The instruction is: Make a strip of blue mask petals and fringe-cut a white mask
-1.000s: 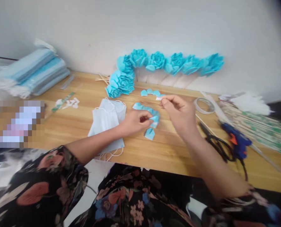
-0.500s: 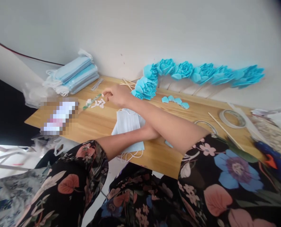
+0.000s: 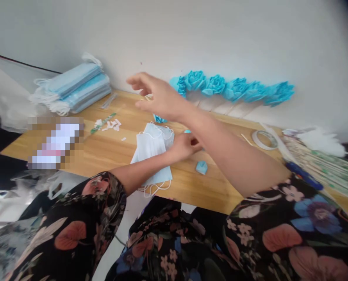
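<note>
the right hand (image 3: 159, 97) hangs in the air above the table (image 3: 103, 150), in the upper middle of the frame, its arm crossing in from the lower right. its fingers (image 3: 135, 81) are spread apart and stretched toward the left, with nothing seen between them. just below the palm part of a blue flower (image 3: 160, 118) shows on the table. behind the wrist a row of flowers (image 3: 235, 89) runs rightward along the wall.

the left hand (image 3: 185, 145) rests low at the centre of the frame, at the right edge of the white masks (image 3: 150, 148). these lie flat, their loops hanging over the near table edge. the right forearm covers the left fingertips, so i cannot tell whether they are apart or closed on something. a bit of blue shows just above the hand. a single blue petal (image 3: 201, 167) lies on the wood near this hand, to its lower right, not touching it.

in the upper left a mask pile (image 3: 74, 84) sits against the wall. white scraps (image 3: 107, 125) lie scattered between it and the masks. at the right of the frame are a tape roll (image 3: 263, 139), a blue glue gun (image 3: 304, 175) and a bundle of sticks (image 3: 323, 166).
</note>
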A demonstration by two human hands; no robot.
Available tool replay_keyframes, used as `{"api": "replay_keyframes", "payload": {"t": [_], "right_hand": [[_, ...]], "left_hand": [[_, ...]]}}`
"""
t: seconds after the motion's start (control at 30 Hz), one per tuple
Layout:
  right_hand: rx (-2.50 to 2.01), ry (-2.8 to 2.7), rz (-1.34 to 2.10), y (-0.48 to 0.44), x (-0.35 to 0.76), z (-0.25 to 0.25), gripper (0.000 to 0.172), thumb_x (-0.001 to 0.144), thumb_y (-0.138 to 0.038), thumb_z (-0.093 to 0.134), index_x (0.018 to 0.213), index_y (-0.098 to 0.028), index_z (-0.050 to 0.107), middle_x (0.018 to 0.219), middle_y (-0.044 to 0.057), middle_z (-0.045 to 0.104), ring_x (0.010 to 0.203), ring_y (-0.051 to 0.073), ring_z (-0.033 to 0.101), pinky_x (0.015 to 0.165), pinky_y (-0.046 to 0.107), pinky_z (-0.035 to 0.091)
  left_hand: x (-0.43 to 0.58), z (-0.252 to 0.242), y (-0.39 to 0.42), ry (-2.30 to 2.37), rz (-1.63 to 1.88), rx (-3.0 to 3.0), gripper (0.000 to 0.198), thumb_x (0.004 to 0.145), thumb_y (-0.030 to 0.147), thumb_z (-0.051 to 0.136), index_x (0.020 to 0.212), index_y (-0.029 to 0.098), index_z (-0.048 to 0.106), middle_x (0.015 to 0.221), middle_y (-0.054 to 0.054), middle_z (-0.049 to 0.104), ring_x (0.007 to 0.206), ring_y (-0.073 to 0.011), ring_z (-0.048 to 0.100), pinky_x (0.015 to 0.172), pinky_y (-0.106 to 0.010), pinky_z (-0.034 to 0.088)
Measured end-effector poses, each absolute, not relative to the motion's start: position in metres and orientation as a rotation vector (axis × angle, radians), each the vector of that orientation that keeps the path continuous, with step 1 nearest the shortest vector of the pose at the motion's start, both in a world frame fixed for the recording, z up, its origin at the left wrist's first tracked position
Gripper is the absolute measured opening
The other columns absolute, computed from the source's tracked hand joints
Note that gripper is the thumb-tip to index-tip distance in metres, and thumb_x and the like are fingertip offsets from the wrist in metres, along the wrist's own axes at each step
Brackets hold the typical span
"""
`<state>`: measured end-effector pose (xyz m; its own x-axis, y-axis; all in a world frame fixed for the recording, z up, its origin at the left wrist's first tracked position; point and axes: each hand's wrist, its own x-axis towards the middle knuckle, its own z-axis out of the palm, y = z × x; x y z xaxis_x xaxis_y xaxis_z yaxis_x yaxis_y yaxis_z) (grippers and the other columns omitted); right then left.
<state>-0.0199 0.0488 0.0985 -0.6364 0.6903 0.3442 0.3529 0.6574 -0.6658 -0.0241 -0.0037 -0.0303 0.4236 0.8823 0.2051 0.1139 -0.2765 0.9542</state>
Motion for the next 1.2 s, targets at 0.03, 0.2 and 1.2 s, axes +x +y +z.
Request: {"api": "replay_keyframes", "payload": {"t": [0.03, 0.2, 1.2], "right_hand": [[-0.808, -2.233, 0.785, 0.043, 0.003, 0.105, 0.038, 0.084, -0.006, 0.065, 0.117, -0.022, 0.066, 0.129, -0.001, 0.069, 0.114, 0.014, 0.065, 0.094, 0.029, 0.053], [-1.098, -1.922, 0.726, 0.008, 0.129, 0.089, 0.019, 0.090, -0.028, 0.065, 0.106, -0.022, 0.074, 0.106, 0.002, 0.076, 0.104, 0.019, 0.071, 0.089, 0.038, 0.057], [-1.331, -1.552, 0.838, -0.042, 0.168, 0.002, 0.016, 0.086, -0.032, 0.058, 0.088, -0.020, 0.067, 0.075, 0.000, 0.068, 0.067, 0.014, 0.060, 0.065, 0.028, 0.047]], "left_hand": [[-0.024, -0.026, -0.003, 0.849, 0.978, 1.653, 0.017, 0.087, 0.024, 0.064, 0.073, 0.016, 0.058, 0.070, 0.001, 0.060, 0.070, -0.0141, 0.055, 0.071, -0.030, 0.044], [-0.025, -0.011, -0.005, 0.773, 0.960, 1.401, 0.015, 0.087, 0.025, 0.063, 0.076, 0.016, 0.060, 0.063, 0.005, 0.055, 0.056, -0.0080, 0.044, 0.059, -0.024, 0.037], [-0.028, -0.006, -0.010, 0.893, 0.952, 1.471, 0.021, 0.078, 0.034, 0.067, 0.071, 0.016, 0.058, 0.058, 0.004, 0.051, 0.053, -0.0074, 0.039, 0.052, -0.023, 0.029]]}}
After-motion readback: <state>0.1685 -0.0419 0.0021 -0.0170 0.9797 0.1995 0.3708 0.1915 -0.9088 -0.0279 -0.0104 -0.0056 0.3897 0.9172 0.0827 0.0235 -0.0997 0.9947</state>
